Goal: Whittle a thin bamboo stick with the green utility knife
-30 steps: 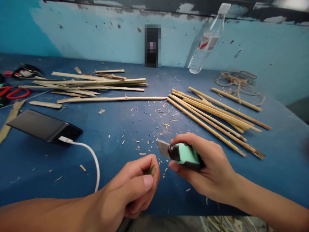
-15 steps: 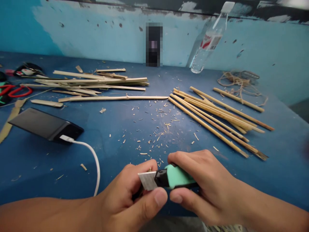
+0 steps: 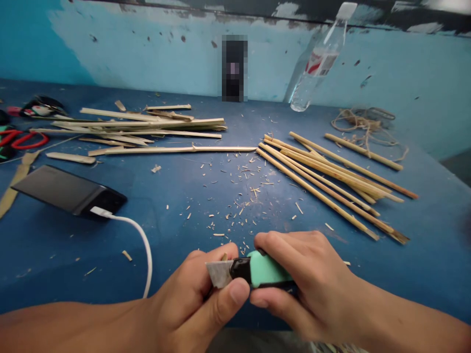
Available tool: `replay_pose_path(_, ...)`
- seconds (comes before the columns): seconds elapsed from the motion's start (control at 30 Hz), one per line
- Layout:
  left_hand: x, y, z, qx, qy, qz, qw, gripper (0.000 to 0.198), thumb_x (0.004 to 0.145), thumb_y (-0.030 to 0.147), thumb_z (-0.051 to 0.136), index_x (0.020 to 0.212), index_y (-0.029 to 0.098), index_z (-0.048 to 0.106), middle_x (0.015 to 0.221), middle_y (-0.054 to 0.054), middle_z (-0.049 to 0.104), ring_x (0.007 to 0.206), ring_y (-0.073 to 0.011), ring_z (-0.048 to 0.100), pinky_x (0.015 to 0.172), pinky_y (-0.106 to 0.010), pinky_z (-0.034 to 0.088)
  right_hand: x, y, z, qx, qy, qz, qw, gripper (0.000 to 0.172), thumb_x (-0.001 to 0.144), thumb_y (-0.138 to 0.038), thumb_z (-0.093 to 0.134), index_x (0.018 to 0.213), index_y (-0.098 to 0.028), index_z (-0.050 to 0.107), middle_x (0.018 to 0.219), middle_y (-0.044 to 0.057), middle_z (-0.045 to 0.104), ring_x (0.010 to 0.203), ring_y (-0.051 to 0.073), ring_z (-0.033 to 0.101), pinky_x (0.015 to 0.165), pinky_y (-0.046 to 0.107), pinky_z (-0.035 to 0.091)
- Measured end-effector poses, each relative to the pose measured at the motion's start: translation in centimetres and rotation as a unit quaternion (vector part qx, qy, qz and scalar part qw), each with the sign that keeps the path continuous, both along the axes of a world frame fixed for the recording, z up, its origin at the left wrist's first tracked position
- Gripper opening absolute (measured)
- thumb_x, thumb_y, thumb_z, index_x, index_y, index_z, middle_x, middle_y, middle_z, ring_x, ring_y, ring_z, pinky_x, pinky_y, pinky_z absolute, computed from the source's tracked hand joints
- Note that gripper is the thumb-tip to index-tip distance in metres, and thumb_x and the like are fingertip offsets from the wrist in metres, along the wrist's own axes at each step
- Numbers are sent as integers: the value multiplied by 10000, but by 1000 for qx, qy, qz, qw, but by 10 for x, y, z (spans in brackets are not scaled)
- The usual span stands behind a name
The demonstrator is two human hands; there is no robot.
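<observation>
My right hand grips a mint-green utility knife with its grey blade pointing left. My left hand is closed in a pinch around a small bamboo sliver, of which only the tip shows above my fingers; the left thumb lies just under the blade. Both hands are at the near edge of the blue table. Small bamboo shavings are scattered on the table just beyond them.
Rounded bamboo sticks lie to the right, rough split bamboo strips at the back left. A black power bank with a white cable sits left. A plastic bottle, twine and red-handled scissors lie farther back.
The knife came down and left from in front of my hands until its blade met the sliver pinched in my left hand; in the last half second it edged slightly further left.
</observation>
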State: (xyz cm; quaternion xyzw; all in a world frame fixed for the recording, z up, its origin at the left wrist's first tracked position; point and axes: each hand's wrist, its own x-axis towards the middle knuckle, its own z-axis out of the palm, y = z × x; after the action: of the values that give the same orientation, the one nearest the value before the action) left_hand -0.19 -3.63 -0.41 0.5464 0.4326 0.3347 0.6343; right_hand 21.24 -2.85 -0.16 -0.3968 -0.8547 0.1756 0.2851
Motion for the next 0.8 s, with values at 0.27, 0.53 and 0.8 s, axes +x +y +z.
replay_pose_path(0.27,-9,-4,-11,-19,40,66,997,327,910,585,701,1053,295,752,915,-43,703,911,-236,616,745,-306,540,-9,-8,-1,73,-39,-72,994,380,1060,-557,443,980,-201,548,726,-9,636,570,156,563,533,315,310)
replay_pose_path(0.53,2,14,19,-43,19,-83,995,515,953,587,623,617,249,428,520,56,295,501,-143,272,471,-295,273,5,14,8,13,-32,-206,978,337,1050,-538,490,987,-217,571,607,-70,545,435,101,425,468,270,259)
replay_pose_path(0.8,-13,32,11,-207,-69,-227,949,475,1007,579,549,739,234,364,567,102,285,492,-88,233,472,-223,250,18,20,15,-60,15,-145,988,265,1037,-490,540,976,-234,566,617,-89,498,507,87,418,499,222,318)
